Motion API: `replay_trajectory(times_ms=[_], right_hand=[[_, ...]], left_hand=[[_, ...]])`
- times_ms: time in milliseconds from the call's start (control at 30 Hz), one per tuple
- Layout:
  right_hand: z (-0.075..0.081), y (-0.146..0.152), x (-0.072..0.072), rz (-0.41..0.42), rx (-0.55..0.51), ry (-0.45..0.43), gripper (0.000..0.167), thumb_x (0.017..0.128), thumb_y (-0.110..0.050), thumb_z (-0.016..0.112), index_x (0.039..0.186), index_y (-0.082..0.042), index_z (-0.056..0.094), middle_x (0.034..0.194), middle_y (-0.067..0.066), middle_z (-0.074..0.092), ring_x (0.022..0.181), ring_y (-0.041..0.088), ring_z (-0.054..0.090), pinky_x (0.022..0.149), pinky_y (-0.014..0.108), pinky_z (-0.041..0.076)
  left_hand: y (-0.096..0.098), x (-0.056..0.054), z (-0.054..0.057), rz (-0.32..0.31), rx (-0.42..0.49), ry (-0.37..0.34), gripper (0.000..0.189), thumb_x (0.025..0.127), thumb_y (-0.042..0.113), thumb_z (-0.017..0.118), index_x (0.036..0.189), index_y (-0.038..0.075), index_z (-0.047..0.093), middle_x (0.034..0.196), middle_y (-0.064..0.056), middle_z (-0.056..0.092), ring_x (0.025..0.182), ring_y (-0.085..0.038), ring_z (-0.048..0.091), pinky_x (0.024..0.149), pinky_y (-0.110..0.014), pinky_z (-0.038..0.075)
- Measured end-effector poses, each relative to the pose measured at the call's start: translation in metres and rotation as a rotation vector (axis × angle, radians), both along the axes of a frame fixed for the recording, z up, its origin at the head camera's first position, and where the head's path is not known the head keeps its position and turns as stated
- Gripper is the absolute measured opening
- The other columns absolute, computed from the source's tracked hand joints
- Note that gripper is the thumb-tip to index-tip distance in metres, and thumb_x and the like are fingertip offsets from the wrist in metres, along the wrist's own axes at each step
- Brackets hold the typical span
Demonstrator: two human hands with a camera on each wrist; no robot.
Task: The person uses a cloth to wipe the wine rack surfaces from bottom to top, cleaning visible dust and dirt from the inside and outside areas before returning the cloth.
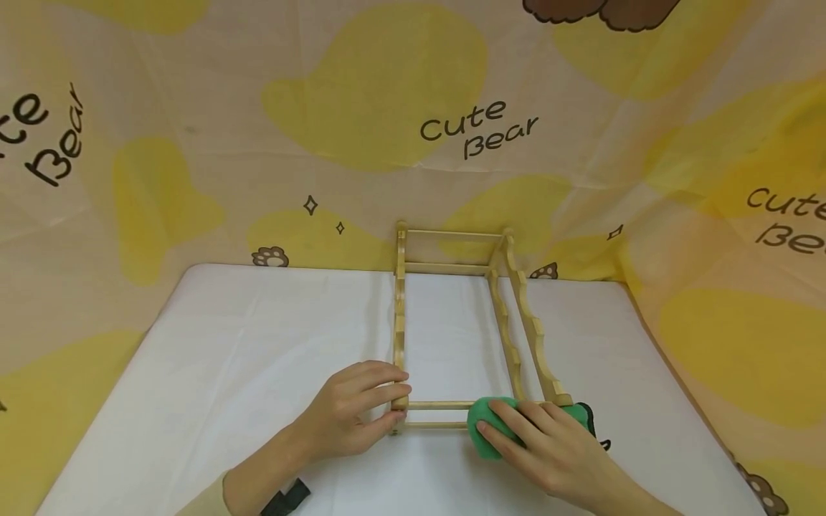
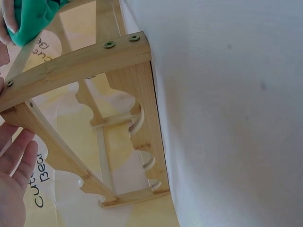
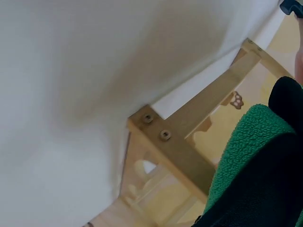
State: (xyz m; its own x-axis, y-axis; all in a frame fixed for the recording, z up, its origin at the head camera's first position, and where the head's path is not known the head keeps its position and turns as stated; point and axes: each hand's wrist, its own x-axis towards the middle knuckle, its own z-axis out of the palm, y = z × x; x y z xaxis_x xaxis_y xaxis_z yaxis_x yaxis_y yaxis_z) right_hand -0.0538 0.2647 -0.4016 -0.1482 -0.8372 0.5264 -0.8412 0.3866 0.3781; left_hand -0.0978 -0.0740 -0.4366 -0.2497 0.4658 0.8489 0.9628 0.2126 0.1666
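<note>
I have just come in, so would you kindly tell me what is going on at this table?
A person is handling a light wooden rack with scalloped side rails, which stands on a white tabletop. The left hand grips the rack's near left corner. The right hand holds a soft green cloth against the near crossbars, toward their right end.

Plain beige left sleeve (image 1: 211, 501); black, blocky piece (image 1: 285, 499) near it; bare fingers (image 1: 381, 394).
</note>
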Motion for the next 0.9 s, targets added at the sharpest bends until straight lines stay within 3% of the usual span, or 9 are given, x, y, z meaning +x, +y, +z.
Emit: replay_trajectory(times_ms=[167,400,633,900], right_hand=[[0.000,-0.017,-0.002,-0.001,0.013,0.034,0.035,0.114,-0.012,0.039,0.124,-0.009,0.072,0.123,0.015,0.069,0.087,0.025,0.063,0.064,0.032,0.057],[0.003,-0.040,0.000,-0.043,0.075,0.000,0.038,0.115,-0.017,0.036,0.131,-0.013,0.071,0.128,0.011,0.067,0.090,0.022,0.062,0.066,0.029,0.057],[0.006,-0.062,-0.002,-0.026,0.101,0.042,0.038,0.114,-0.020,0.037,0.131,-0.015,0.071,0.130,0.010,0.067,0.089,0.019,0.062,0.063,0.024,0.053],[0.008,-0.072,-0.001,-0.037,0.126,0.065,0.040,0.115,-0.020,0.035,0.132,-0.017,0.072,0.131,0.009,0.067,0.088,0.018,0.061,0.060,0.023,0.051]], left_hand=[[0.000,0.000,-0.001,0.009,-0.010,-0.008,0.020,0.099,0.019,0.069,0.112,0.005,0.076,0.113,-0.010,0.074,0.102,-0.026,0.072,0.093,-0.036,0.061],[0.000,0.001,-0.001,0.006,-0.013,-0.015,0.021,0.100,0.019,0.070,0.113,0.005,0.076,0.114,-0.010,0.074,0.102,-0.026,0.072,0.092,-0.036,0.061],[0.000,0.001,-0.001,0.004,-0.016,-0.021,0.021,0.100,0.019,0.070,0.114,0.005,0.075,0.114,-0.010,0.074,0.102,-0.026,0.072,0.093,-0.036,0.061],[-0.001,0.001,-0.002,0.002,-0.017,-0.028,0.020,0.101,0.019,0.069,0.113,0.005,0.075,0.115,-0.010,0.074,0.103,-0.026,0.072,0.093,-0.035,0.060]])
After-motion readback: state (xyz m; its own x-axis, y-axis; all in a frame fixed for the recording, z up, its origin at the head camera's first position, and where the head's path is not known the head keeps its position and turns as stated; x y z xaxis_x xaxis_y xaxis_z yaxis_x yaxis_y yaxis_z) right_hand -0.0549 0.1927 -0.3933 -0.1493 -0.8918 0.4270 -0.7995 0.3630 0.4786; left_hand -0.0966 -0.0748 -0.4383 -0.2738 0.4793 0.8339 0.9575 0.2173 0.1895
